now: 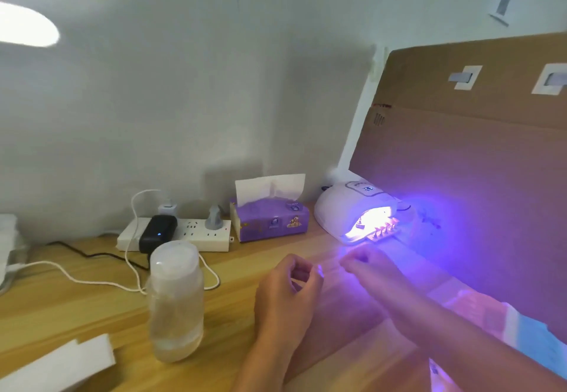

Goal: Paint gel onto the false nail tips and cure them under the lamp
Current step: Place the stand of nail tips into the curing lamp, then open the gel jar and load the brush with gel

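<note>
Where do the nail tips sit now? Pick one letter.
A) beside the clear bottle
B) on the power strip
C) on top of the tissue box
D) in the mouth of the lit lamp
D: the row of nail tips stands in the glowing opening of the lamp, which throws violet light over the table.

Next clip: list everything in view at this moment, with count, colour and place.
nail lamp: 1, white, glowing violet, table back right
false nail tips: one row, count unclear, lamp mouth
tissue box: 1, purple, left of lamp
power strip: 1, white, against wall
adapter: 1, black, on power strip
bottle: 1, clear, table middle
white cable: 1, table left
white block: 1, bottom left
cardboard: 1, brown, standing right
table: 1, light wood
left hand: 1, curled, before lamp
right hand: 1, blurred, nearer lamp
</note>
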The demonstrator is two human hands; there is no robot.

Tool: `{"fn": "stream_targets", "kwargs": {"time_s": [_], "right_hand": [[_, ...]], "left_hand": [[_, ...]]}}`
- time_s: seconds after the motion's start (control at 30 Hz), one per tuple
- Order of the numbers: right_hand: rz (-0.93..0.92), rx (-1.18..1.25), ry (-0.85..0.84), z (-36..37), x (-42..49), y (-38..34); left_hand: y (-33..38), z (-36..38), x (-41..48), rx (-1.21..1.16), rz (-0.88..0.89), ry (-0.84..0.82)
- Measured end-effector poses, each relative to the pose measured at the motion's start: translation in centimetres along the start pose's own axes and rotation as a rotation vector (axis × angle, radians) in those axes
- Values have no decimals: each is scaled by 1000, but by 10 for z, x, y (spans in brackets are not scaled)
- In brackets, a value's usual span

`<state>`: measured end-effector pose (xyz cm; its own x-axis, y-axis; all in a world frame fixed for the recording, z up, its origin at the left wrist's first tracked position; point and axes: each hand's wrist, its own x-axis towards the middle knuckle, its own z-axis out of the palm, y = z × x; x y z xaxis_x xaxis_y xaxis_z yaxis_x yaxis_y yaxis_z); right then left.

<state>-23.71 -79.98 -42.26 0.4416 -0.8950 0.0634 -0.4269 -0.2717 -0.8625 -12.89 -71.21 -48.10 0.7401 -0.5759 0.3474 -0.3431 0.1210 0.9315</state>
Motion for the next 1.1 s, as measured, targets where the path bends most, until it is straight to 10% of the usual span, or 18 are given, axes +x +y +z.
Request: {"fn": "stream_targets", "kwargs": {"time_s": [0.17,0.83,1.1], "right_hand": [[-17,76,-141,31,-74,8],[-145,489,43,141,-199,-51],[-43,577,-161,216,-221,-109]], "left_hand": [[15,-13,-16,279,122,130],[64,-232,-133,48,-334,-457],[48,-346,-139,789,-31,93]]}}
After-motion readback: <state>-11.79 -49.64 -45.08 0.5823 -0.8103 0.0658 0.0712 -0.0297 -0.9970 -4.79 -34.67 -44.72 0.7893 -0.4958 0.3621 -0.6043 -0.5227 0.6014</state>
